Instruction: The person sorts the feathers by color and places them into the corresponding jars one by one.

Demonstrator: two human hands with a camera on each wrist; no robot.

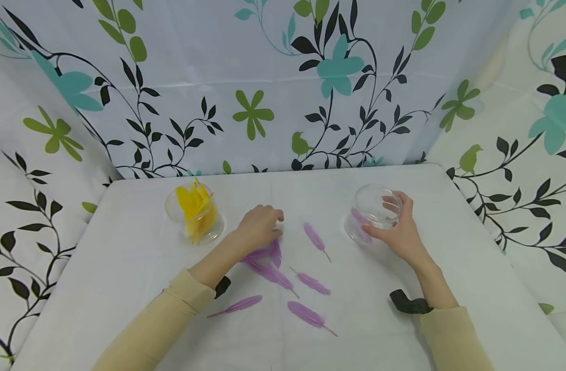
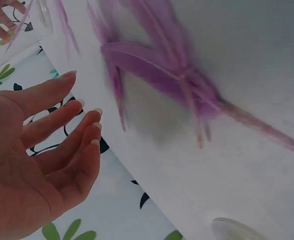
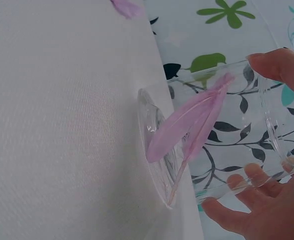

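Observation:
My right hand (image 1: 405, 232) grips a clear glass jar (image 1: 359, 198) near its top, thumb on one side and fingers on the other. Light purple feathers (image 3: 186, 125) lean inside that jar, as the right wrist view shows. Over a small pile of purple feathers (image 1: 266, 268) hovers my left hand (image 1: 260, 226). Its fingers (image 2: 52, 125) are loosely bent, and nothing is between them in the left wrist view. The hand and forearm hide part of the pile in the head view.
Single purple feathers lie around the pile, one (image 1: 314, 237) between it and the right jar, another (image 1: 308, 313) nearer the front. At the back left stands a second glass jar (image 1: 173, 208) holding yellow feathers (image 1: 197, 211). A patterned curtain (image 1: 273, 62) hangs behind the white table (image 1: 125, 247).

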